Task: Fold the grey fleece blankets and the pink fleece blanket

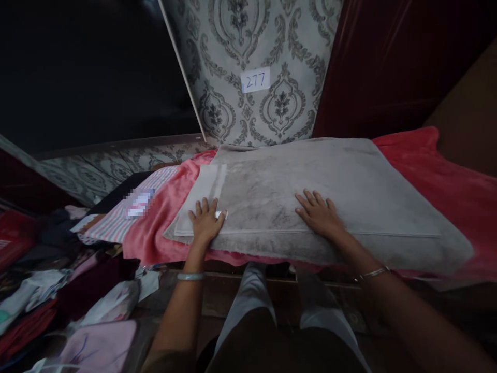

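Observation:
A light grey towel [264,197] with a paler band at its left end lies spread flat on a larger grey plush cloth [419,254]. Flat on the pale band rests my left hand [207,223], fingers spread; a small white tag [220,214] shows by its thumb. My right hand [320,213] presses palm down near the middle of the towel, its fingers also apart. Neither hand grips anything. Under both grey cloths, a red-pink blanket [155,228] sticks out at the left, right and front.
A striped cloth [112,220] lies left of the blanket. Clothes and bags [93,290] are heaped at lower left, with a pink square item [101,344] in front. Behind are a large dark screen [97,72] and a patterned wall [267,46] bearing a paper marked 277 [255,80].

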`<move>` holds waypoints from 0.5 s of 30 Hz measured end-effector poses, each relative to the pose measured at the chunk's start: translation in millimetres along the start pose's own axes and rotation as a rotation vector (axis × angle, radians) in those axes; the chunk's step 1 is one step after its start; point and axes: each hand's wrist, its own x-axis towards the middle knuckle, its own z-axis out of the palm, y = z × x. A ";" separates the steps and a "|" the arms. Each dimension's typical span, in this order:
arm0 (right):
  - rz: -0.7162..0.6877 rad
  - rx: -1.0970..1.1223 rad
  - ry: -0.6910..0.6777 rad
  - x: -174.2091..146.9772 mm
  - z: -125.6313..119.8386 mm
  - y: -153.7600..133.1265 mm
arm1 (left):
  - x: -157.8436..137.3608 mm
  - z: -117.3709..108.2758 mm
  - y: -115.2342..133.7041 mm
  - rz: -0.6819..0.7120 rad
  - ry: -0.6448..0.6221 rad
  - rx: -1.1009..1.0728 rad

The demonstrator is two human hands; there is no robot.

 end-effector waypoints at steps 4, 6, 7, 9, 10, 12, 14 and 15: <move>0.038 0.081 0.016 6.7 -18.4 -61.1 | -0.8 -1.4 4.8 0.001 0.012 -0.005; -0.129 0.126 0.048 9.1 -21.8 -107.4 | -0.5 -3.5 5.2 0.000 0.010 -0.005; -0.210 0.156 0.037 10.2 -21.3 -129.5 | -0.3 -4.1 4.9 0.000 0.009 -0.003; -0.336 0.195 -0.022 12.6 -16.3 -164.2 | 0.0 -4.4 3.8 0.001 0.006 0.005; -0.374 0.203 -0.054 13.7 -12.6 -174.7 | 0.2 -4.2 3.2 0.002 0.007 0.009; -0.408 0.201 -0.096 15.3 -4.7 -181.2 | 0.7 -3.7 2.1 0.007 0.009 0.018; -0.387 0.182 -0.099 14.6 1.9 -170.7 | 1.3 -3.3 1.4 0.012 0.010 0.024; -0.360 0.168 -0.087 13.1 4.2 -160.7 | 1.6 -3.3 1.2 0.015 0.009 0.025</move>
